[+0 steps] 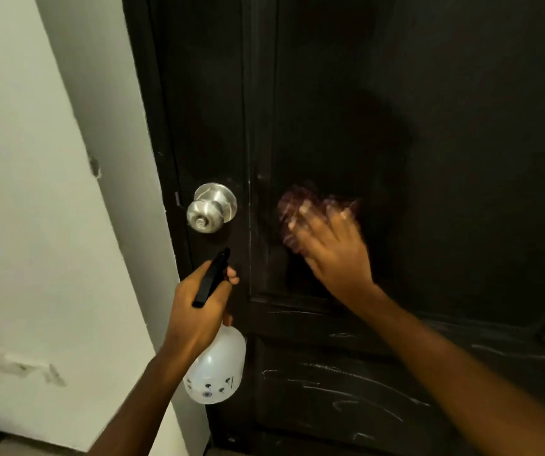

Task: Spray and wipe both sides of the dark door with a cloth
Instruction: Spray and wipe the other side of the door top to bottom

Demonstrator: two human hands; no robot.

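Filling the far right, the dark door [429, 126] stands upright, straight ahead of both hands. The right hand [333, 248], blurred and spread open, presses a reddish cloth [296, 199] flat against it, right of the knob [210, 207]; the left hand [195, 311], nearer, grips a white spray bottle [217, 366] below the knob. Dark marks [213, 388] on the bottle cannot be read.

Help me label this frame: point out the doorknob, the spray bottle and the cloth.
doorknob [202, 220], head view, round front face of the knob.
spray bottle [218, 363], head view, white body below the black trigger head.
cloth [294, 202], head view, blurred reddish upper part.
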